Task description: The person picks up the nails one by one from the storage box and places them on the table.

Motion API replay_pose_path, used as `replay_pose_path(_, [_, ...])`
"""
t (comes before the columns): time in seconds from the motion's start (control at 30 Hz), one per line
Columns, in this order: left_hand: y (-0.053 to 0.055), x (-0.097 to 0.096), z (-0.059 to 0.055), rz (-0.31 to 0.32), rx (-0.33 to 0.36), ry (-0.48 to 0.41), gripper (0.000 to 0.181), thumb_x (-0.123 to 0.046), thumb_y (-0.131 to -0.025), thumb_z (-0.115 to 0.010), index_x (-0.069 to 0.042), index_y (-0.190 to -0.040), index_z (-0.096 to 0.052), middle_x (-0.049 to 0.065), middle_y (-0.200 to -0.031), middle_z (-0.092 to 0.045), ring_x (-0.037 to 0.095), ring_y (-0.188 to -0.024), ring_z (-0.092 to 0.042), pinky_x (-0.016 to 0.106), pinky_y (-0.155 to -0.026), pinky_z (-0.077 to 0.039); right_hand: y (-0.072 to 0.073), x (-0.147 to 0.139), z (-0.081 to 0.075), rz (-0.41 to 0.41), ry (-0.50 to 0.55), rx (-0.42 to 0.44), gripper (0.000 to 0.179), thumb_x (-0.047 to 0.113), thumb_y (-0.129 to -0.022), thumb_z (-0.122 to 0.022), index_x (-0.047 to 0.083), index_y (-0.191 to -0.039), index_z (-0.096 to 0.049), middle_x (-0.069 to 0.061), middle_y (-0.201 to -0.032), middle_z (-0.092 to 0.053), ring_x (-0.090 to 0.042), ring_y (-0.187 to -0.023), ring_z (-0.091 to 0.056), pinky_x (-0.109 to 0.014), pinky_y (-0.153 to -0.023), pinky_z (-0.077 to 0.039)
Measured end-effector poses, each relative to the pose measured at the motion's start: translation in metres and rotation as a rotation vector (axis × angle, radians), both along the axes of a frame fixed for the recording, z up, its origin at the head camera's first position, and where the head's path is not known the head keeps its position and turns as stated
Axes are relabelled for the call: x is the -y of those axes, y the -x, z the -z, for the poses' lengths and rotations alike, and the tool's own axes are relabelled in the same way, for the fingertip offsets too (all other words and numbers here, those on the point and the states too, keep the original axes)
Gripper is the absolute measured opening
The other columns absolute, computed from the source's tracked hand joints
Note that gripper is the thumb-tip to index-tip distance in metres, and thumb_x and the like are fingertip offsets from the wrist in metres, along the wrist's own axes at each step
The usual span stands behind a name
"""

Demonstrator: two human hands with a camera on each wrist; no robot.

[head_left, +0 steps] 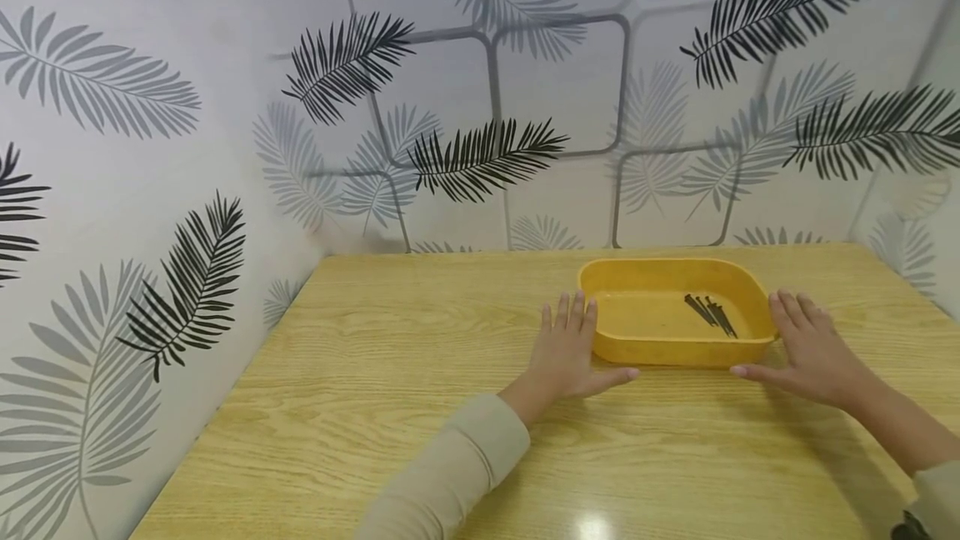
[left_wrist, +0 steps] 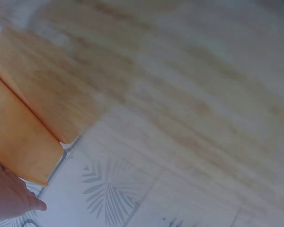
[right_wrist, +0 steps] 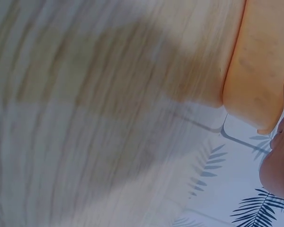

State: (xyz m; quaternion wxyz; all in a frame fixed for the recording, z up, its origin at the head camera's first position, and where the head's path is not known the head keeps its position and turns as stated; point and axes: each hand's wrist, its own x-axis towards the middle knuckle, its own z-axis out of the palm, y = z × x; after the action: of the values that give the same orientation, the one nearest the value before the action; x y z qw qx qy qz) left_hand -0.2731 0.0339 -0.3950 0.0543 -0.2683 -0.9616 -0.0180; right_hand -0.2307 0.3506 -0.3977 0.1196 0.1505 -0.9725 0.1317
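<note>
A yellow plastic tray [head_left: 660,352] with rounded corners stands on the wooden table. Inside it, towards the right, lie several dark, thin, nail-like pieces [head_left: 711,315]. My left hand [head_left: 564,357] is at the tray's left side, its fingers straight against the wall and the thumb stretched along the front. On the opposite side my right hand [head_left: 813,352] touches the right wall with extended fingers, its thumb near the front corner. The left wrist view shows the tray's outer wall [left_wrist: 23,132] beside part of the left hand [left_wrist: 12,191]; the right wrist view shows the matching side [right_wrist: 255,66].
The wood-grain table [head_left: 390,357] reaches back to a wall [head_left: 450,107] papered with grey and black leaves. A second papered wall [head_left: 97,232] runs along the left edge. A bright light reflection lies on the table near the front.
</note>
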Motion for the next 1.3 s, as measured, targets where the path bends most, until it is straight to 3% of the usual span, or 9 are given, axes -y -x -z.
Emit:
replay_pose_path(0.27, [-0.001, -0.001, 0.001, -0.010, 0.019, 0.014, 0.103, -0.079, -0.079, -0.033, -0.010, -0.150, -0.006, 0.013, -0.157, -0.005, 0.028, -0.145, -0.003, 0.046, -0.119, -0.009, 0.001, 0.003, 0.002, 0.000, 0.045, 0.054, 0.110, 0.047, -0.080, -0.065, -0.019, -0.139, 0.001, -0.045, -0.142, -0.003, -0.058, -0.133, 0.003, -0.059, -0.111, 0.013])
replay_pose_path(0.87, [0.001, 0.003, 0.002, -0.004, -0.006, 0.019, 0.102, -0.079, -0.080, -0.034, -0.008, -0.150, -0.010, 0.012, -0.157, -0.008, 0.030, -0.145, -0.007, 0.045, -0.119, -0.011, 0.001, 0.008, -0.001, -0.003, 0.047, 0.083, 0.106, 0.046, -0.083, -0.063, -0.021, -0.138, -0.002, -0.046, -0.140, -0.007, -0.059, -0.132, -0.004, -0.064, -0.110, 0.006])
replay_pose_path(1.3, [0.000, 0.010, 0.001, 0.001, -0.010, 0.037, 0.101, -0.078, -0.081, -0.032, -0.009, -0.150, -0.009, 0.012, -0.157, -0.007, 0.030, -0.145, -0.006, 0.044, -0.120, -0.009, -0.001, 0.011, 0.001, -0.016, 0.066, 0.075, 0.102, 0.044, -0.085, -0.061, -0.021, -0.139, -0.004, -0.045, -0.141, -0.005, -0.057, -0.133, 0.000, -0.059, -0.112, 0.011])
